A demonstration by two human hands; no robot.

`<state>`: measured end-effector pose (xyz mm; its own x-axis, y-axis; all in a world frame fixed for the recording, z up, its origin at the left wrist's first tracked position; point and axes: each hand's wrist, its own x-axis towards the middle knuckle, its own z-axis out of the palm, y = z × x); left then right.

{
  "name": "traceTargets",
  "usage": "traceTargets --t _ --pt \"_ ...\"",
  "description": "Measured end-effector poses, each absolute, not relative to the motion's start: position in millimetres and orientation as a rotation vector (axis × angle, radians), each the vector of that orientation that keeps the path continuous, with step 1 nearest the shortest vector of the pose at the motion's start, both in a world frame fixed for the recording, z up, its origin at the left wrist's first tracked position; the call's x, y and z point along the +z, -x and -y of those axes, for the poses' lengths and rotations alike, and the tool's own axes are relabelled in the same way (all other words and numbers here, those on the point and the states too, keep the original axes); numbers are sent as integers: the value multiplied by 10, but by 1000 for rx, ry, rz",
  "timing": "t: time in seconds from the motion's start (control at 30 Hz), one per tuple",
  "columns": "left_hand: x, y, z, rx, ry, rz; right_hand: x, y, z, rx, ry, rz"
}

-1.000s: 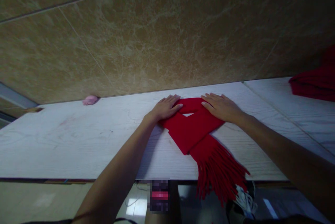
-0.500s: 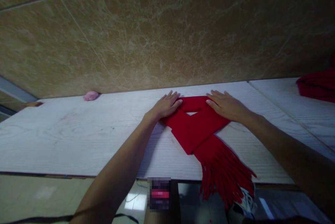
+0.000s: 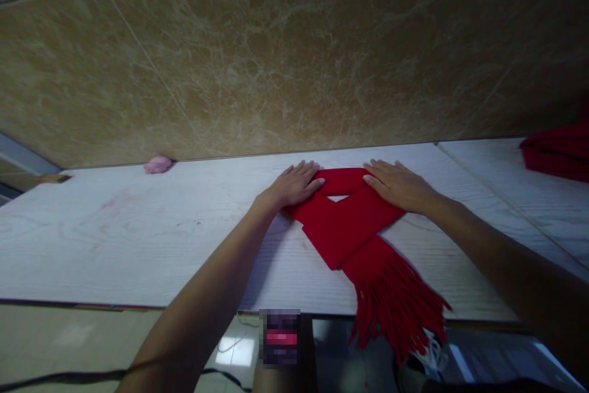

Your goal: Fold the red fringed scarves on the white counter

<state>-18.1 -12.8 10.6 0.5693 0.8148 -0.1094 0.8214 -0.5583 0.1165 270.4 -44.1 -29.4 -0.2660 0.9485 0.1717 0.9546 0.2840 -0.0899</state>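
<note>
A red scarf (image 3: pixel 338 227) lies folded into a loop on the white wood-grain table (image 3: pixel 151 240), its ends crossed below the loop. One fringed end spreads toward me and hangs over the front edge. My left hand (image 3: pixel 297 186) rests flat on the loop's left corner, fingers stretched out. On the loop's right corner, my right hand (image 3: pixel 396 184) presses flat, its fingers also extended. A small patch of white tabletop shows inside the loop between the hands.
A marbled tan wall (image 3: pixel 276 62) rises behind the table. Folded red fabric (image 3: pixel 554 151) lies at the far right. A small pink object (image 3: pixel 158 165) sits against the wall at left. White strands (image 3: pixel 432 353) show below the hanging fringe.
My left hand has shifted very slightly to the right on the scarf. The right hand and the scarf look almost the same; the view has moved a little.
</note>
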Motion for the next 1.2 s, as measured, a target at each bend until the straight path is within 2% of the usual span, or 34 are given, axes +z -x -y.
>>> traceTargets --t 0.4,0.7,0.83,0.97,1.03,1.2 --pt "135 181 144 -54 -2600 -1408 -330 -2739 429 -67 1749 2351" --pt "109 248 126 263 -2479 -1378 -362 -2758 438 -86 1682 2277" --pt "164 390 120 523 -2365 -1595 -305 -2903 477 -73 1684 1997" --pt "156 605 32 677 -2084 -2042 -271 -3168 478 148 1637 1526" --pt "140 678 -8 644 -2023 -2089 -239 -3260 490 209 1637 1357" --pt "119 760 -80 639 -1992 -2032 -151 -3282 536 99 1691 1343"
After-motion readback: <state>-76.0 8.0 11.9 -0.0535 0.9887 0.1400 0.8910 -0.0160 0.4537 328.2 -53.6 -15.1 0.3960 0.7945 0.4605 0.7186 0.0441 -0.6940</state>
